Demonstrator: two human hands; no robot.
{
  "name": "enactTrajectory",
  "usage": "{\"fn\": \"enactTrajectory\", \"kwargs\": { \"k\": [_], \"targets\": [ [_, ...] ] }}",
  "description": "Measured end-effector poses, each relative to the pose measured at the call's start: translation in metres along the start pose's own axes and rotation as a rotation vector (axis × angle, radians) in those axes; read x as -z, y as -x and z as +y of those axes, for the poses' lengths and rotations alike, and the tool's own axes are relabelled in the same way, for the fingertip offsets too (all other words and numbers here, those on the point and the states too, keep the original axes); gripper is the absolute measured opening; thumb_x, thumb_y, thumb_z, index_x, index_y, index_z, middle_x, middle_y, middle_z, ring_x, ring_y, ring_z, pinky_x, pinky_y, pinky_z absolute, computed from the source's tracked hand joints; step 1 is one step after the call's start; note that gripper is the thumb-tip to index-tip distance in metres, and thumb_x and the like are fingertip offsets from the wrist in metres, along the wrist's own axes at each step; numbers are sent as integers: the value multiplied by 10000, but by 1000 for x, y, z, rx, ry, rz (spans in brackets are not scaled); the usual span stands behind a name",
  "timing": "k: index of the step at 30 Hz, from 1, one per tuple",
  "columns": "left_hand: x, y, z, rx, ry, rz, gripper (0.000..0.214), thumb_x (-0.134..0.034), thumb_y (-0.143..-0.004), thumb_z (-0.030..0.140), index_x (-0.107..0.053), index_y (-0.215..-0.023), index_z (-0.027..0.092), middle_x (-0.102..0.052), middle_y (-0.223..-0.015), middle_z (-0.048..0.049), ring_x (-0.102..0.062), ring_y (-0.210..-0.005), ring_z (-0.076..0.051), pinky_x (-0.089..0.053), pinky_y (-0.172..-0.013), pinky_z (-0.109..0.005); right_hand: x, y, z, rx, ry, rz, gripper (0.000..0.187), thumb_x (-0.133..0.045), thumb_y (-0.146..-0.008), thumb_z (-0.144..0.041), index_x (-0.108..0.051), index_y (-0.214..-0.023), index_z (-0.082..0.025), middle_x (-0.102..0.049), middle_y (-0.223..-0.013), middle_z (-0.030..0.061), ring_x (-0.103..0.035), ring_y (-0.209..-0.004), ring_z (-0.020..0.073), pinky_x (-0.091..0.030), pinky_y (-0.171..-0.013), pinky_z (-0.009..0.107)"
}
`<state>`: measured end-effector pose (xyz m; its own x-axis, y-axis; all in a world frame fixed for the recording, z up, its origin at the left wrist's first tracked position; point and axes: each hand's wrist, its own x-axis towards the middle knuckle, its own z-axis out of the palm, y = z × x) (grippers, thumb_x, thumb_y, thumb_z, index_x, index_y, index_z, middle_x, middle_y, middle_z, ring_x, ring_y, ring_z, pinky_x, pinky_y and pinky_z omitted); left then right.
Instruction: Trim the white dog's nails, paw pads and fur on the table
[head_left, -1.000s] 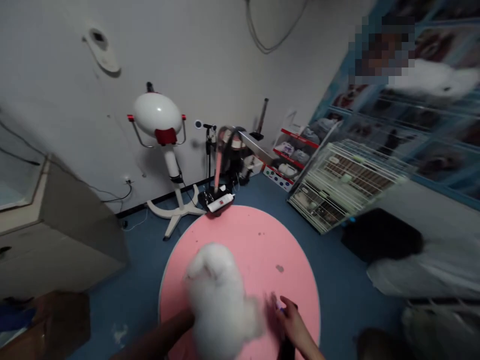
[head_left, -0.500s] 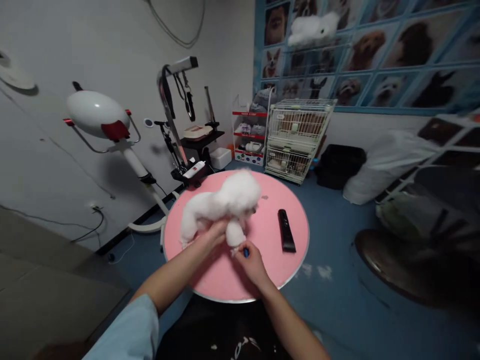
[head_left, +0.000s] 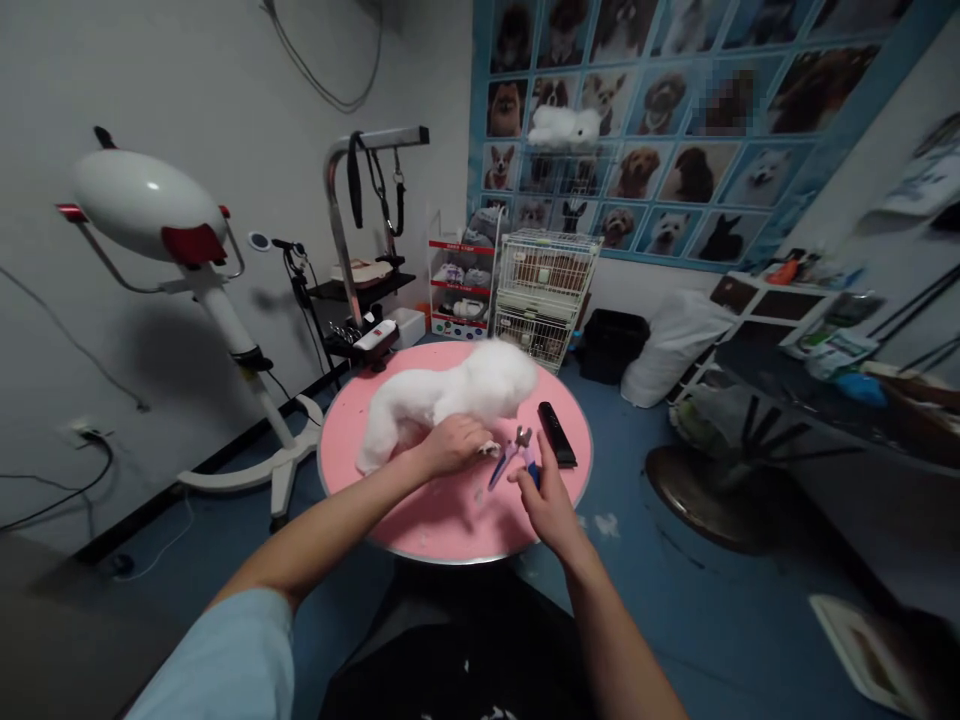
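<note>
White dog (head_left: 442, 390), fluffy-headed, smooth-backed, one paw (head_left: 490, 449) in the left grip (head_left: 456, 445), nail clippers (head_left: 522, 440) in the right grip (head_left: 547, 497)

Dog (head_left: 420, 393), face hidden, poster (head_left: 667, 140) cut off above

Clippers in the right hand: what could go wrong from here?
The clippers, handles spread in the right hand, are close to the paw in the left hand; if the dog jerks, it might get nicked. The black trimmer lies near the edge of the pink table, so a bump could knock it off.
</note>
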<state>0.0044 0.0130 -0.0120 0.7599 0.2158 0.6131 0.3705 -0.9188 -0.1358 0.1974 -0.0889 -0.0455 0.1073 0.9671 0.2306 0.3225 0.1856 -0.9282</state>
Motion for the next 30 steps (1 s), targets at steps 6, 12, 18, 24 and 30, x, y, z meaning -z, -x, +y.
{"fn": "enactTrajectory", "kwargs": {
  "k": [6, 12, 18, 24, 30],
  "targets": [
    [10, 1, -5, 55, 172, 81, 404, -316, -980, 423, -550, -762, 177, -601, -684, -50, -537, -628, -179, -399, -628, -310, -12, 21, 59, -190, 261, -52, 313, -624, -751, -483, -641, -728, -172, -620, -642, 21, -586, -634, 194, -446, -598, 289],
    [10, -1, 3, 250, 187, 352, 230, -370, -950, 323, -547, -922, 179, -635, -749, -53, -583, -670, -175, -456, -659, -311, -20, 9, 50, -55, 167, 120, 356, -521, -830, -493, -645, -718, -179, -620, -788, 73, -585, -798, 221, -487, -727, 332],
    [6, -14, 12, 454, 173, 470, 306, -312, -967, 370, -540, -873, 188, -608, -681, -35, -596, -616, -153, -483, -633, -289, -20, -9, 15, 15, -84, 82, 398, -404, -947, -444, -647, -758, -192, -670, -939, 95, -625, -983, 226, -502, -877, 343],
    [1, -27, 13, 461, 167, 515, 227, -357, -964, 317, -537, -946, 180, -644, -747, -51, -618, -665, -167, -483, -631, -285, -18, -26, -15, 450, 160, 199, 168, -596, -868, -291, -623, -1007, -200, -643, -1180, 124, -611, -1136, 249, -522, -949, 410],
    [3, -32, 11, 426, 180, 516, 247, -333, -979, 303, -542, -960, 174, -662, -768, -58, -632, -695, -175, -483, -645, -291, -8, -44, -25, 824, 562, 460, 605, -652, -808, -179, -447, -1377, -177, -650, -1197, 164, -628, -1117, 297, -546, -911, 478]
  ]
}}
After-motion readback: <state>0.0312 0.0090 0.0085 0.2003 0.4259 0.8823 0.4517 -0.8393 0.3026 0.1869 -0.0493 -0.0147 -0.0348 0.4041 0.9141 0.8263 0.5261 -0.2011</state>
